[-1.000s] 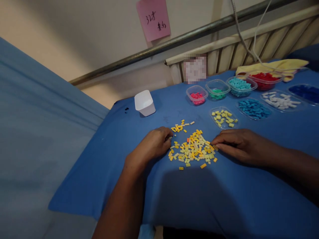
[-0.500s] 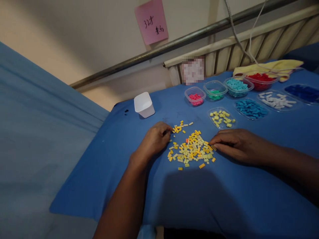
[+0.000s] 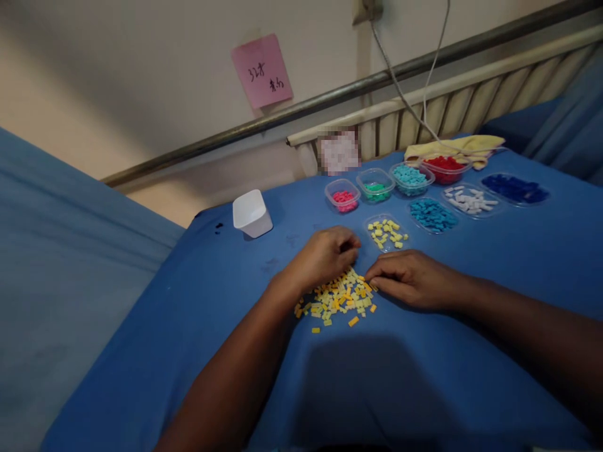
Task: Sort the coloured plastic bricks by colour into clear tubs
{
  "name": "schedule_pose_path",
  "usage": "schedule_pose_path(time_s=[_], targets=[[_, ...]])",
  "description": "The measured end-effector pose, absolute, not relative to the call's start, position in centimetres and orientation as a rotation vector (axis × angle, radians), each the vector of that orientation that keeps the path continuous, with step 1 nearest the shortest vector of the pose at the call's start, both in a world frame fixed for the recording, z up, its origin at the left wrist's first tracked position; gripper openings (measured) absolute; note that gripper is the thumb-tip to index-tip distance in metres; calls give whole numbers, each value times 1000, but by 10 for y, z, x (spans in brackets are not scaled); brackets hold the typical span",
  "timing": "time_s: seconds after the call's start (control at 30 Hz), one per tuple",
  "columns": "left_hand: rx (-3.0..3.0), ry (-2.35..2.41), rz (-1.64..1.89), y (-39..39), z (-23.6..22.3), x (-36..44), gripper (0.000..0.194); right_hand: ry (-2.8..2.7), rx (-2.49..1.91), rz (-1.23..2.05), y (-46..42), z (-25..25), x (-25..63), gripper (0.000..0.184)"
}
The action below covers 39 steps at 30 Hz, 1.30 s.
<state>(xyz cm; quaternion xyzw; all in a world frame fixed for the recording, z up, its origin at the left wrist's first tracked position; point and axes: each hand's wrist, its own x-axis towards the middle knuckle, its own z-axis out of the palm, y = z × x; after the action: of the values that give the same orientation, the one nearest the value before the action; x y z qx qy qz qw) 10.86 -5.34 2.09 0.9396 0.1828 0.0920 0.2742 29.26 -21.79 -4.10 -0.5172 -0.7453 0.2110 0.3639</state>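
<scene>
A loose pile of small yellow and orange building bricks [image 3: 336, 298] lies on the blue sheet in front of me. My left hand [image 3: 330, 254] hovers over the pile's far side with its fingers curled together. It covers part of the pile, and whatever it may hold is hidden. At the right edge of the pile rests my right hand [image 3: 409, 279], thumb and forefinger pinched beside some bricks. I cannot make out what sits between them. Just beyond both hands is a shallow clear tray [image 3: 406, 246] with pale yellow bricks in it.
A white tub [image 3: 252, 213] stands at the back left. Clear containers hold pink bricks [image 3: 345, 201], green bricks [image 3: 377, 191], light blue bricks [image 3: 409, 176], red bricks [image 3: 445, 168], teal bricks [image 3: 432, 215], white bricks [image 3: 471, 201] and dark blue bricks [image 3: 516, 188]. Behind lies a yellow cloth [image 3: 452, 147].
My left hand has moved right, from the pile's left side to over its far part, closer to the pale yellow tray. My right hand stays at the pile's right edge. The view has shifted.
</scene>
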Motion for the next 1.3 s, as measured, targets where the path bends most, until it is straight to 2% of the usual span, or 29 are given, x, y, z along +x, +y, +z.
schedule_pose_path(time_s=[0.17, 0.33, 0.47, 0.63, 0.87, 1.03, 1.2, 1.3], targets=[[2720, 367, 232, -52, 18, 177, 26, -1918, -1320, 539, -216, -43, 293, 20], [2854, 436, 172, -37, 11, 195, 36, -1945, -1264, 465, -217, -41, 290, 21], [2938, 453, 104, -30, 5, 196, 31, -1941, -1302, 161, -219, -33, 302, 24], [2966, 490, 129, -27, 4, 193, 30, -1759, -1705, -183, -215, -34, 340, 29], [2900, 543, 151, -32, 34, 130, 28, -1855, -1901, -166, -213, -45, 352, 31], [2684, 594, -14, -56, 56, 53, 18, -1817, -1926, -185, -213, -47, 354, 31], [2720, 496, -192, -77, 51, 13, 21, -1874, -1894, -163, -213, -49, 354, 32], [2830, 644, -61, -85, 43, 15, 28, -1858, -1776, -172, -217, -43, 343, 30]])
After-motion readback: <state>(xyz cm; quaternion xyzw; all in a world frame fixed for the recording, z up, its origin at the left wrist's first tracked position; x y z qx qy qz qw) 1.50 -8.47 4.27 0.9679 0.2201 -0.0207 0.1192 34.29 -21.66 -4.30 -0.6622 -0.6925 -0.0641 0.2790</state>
